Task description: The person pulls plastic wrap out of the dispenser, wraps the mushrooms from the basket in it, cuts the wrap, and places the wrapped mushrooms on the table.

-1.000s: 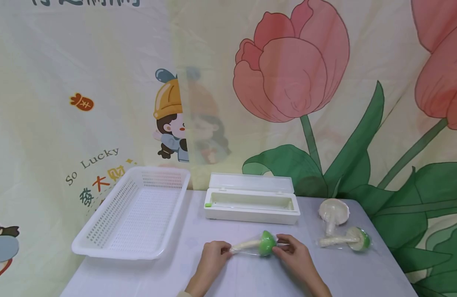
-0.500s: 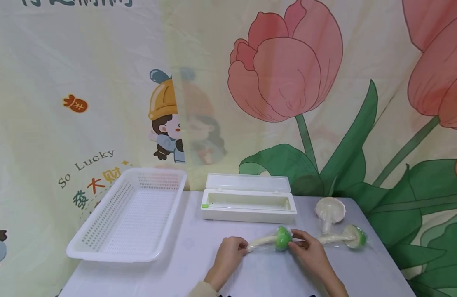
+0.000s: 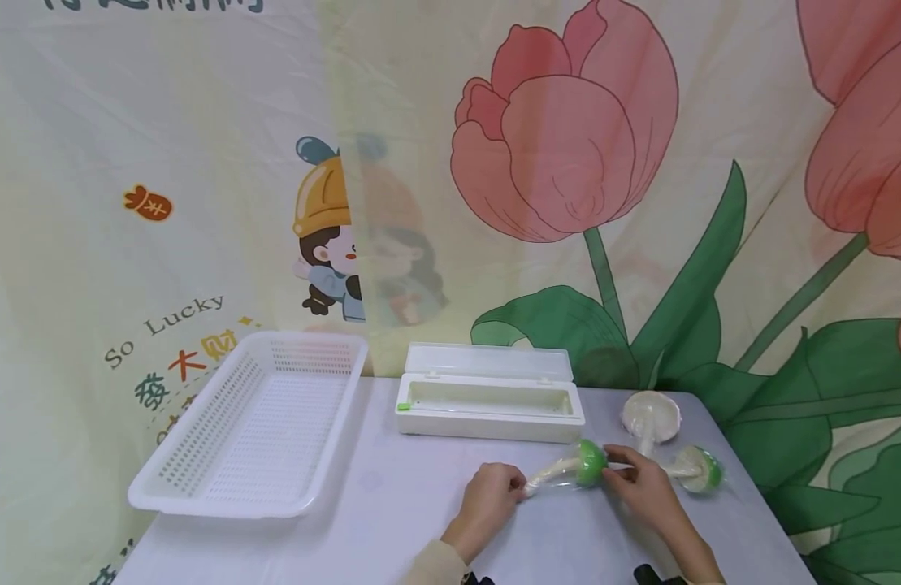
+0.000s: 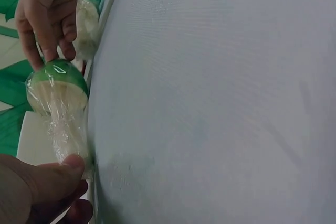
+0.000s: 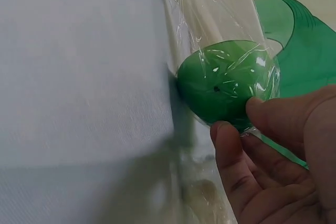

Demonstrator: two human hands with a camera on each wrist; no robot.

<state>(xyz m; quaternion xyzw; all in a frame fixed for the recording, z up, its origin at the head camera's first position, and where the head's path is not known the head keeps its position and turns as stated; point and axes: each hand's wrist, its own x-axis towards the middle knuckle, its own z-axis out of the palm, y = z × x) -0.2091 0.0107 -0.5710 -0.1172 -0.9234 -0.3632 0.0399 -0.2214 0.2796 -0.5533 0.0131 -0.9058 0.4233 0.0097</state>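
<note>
A mushroom-shaped thing with a green cap and pale stem [image 3: 591,463], wrapped in clear plastic, is held between both hands over the table. The left hand [image 3: 496,494] pinches the stem's end, thumb on top in the left wrist view. At the cap, the right hand [image 3: 646,487] holds the wrapped green top [image 5: 226,82] with thumb and fingertips. A second wrapped green-capped mushroom-shaped thing [image 3: 702,470] lies just beyond the right hand, its stem partly hidden. Behind it lies a similar wrapped one with a pale round head [image 3: 653,415].
A white perforated basket [image 3: 314,496] stands on the left of the table [image 3: 392,528]. At the back middle is a long white box [image 3: 490,426] with its lid raised and a green tab at its left. A printed cloth [image 3: 392,81] hangs behind the table.
Both hands and the green-capped mushroom-shaped thing have moved to the right, towards the two others. The camera view has shifted slightly. The basket and box stay in place.
</note>
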